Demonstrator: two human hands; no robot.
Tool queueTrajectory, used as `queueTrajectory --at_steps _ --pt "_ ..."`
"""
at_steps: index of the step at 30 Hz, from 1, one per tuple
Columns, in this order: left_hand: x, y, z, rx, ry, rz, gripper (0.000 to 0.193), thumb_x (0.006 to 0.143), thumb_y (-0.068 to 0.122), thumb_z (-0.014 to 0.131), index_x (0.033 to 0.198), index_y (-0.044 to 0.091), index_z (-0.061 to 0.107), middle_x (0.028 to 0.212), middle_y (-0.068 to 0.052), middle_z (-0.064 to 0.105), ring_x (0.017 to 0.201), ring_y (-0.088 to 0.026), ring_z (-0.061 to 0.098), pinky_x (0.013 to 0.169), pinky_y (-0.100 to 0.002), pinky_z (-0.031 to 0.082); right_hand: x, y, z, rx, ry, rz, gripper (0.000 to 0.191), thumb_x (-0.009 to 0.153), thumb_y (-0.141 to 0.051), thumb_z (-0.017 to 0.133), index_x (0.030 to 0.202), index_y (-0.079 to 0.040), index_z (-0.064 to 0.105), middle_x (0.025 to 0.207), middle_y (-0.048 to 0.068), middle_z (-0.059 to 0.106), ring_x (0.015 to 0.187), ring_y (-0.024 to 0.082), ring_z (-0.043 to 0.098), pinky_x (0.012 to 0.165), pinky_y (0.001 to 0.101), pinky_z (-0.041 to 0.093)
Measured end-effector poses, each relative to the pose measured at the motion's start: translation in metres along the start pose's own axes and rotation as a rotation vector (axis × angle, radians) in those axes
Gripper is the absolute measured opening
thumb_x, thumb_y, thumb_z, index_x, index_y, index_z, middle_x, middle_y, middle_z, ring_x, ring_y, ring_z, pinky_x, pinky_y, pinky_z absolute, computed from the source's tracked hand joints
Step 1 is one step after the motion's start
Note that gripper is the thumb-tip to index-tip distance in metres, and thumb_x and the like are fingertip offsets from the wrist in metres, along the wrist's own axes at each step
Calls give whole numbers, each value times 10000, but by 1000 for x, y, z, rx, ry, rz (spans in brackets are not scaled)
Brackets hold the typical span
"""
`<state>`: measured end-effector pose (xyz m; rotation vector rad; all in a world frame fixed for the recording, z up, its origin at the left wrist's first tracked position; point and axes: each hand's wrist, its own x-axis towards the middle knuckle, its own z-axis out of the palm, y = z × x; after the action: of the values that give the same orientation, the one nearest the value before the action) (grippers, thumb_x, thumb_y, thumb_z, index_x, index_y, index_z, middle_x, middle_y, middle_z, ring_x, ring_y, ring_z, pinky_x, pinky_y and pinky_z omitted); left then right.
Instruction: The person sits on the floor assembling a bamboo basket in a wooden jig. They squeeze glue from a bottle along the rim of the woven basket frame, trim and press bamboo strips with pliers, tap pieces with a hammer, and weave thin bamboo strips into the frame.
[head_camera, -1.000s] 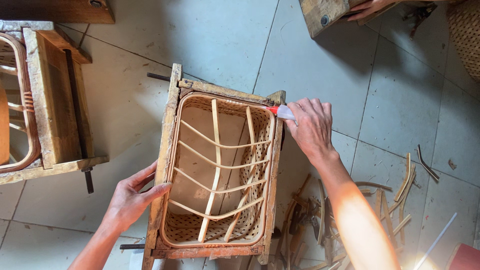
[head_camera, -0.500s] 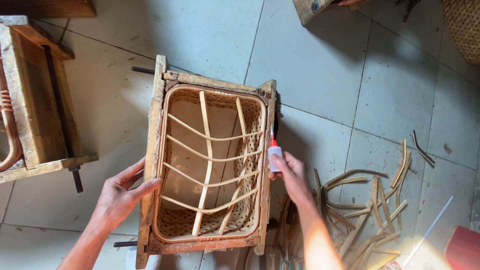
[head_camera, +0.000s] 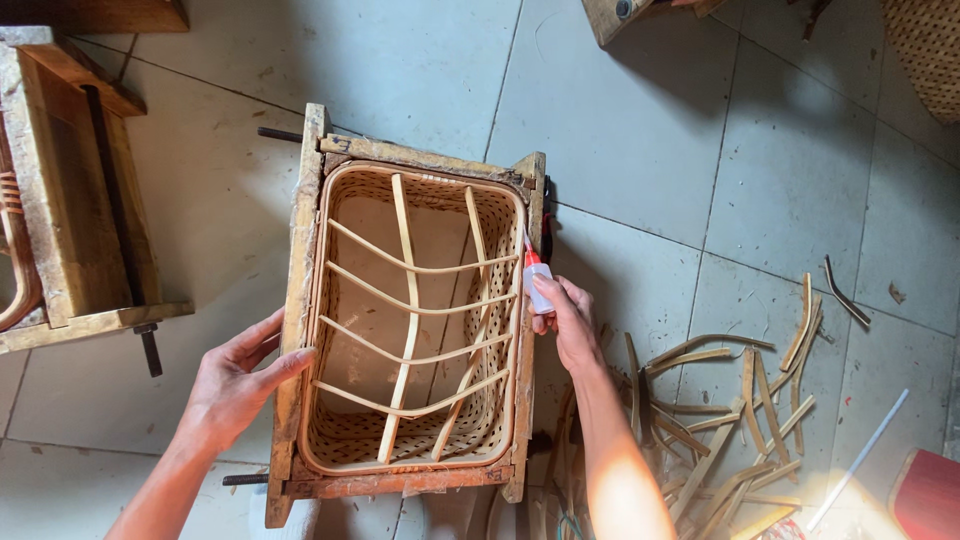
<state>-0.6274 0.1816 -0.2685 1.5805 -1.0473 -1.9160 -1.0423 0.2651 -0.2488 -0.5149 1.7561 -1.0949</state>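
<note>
A woven rattan basket (head_camera: 345, 440) sits inside a rough wooden frame mould (head_camera: 300, 250) on the tiled floor, with thin bent cane ribs crossing its open inside. My left hand (head_camera: 235, 385) rests flat against the frame's left side bar, fingers spread. My right hand (head_camera: 565, 320) holds a small white glue bottle (head_camera: 536, 283) with a red cap, its tip up against the basket's right rim near the frame's right bar.
A second wooden frame (head_camera: 70, 190) stands at the left. Several cut cane strips (head_camera: 730, 400) lie scattered on the floor at the lower right. A red object (head_camera: 930, 495) is at the bottom right corner, a woven piece (head_camera: 925, 50) at the top right.
My right hand with the glue bottle has come down along the basket's right rim, from the top right corner to the middle. My left hand stays on the left bar.
</note>
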Motion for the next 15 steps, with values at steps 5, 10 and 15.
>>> queueTrajectory --at_steps 5,10,15 --pt "1 0 2 -24 -12 16 743 746 104 818 1448 64 576 1380 -124 682 1266 -155 614 1056 -323 499 1 10 -4 -22 -2 -9 441 869 -468 705 912 -29 683 679 42 647 496 87 577 473 233 469" --pt "0 1 2 5 -4 14 737 751 112 819 1448 68 583 1381 -120 681 1267 -158 615 1059 -319 492 -34 30 -5 -62 13 -94 425 847 -465 677 960 -56 706 670 46 659 504 101 608 472 248 521" --pt "-1 1 4 -7 -14 17 733 756 108 817 1448 70 582 1378 -118 682 1258 -151 613 1056 -318 493 -54 37 -7 -3 2 -60 435 876 -446 689 954 -18 702 701 41 646 545 92 593 513 240 491"
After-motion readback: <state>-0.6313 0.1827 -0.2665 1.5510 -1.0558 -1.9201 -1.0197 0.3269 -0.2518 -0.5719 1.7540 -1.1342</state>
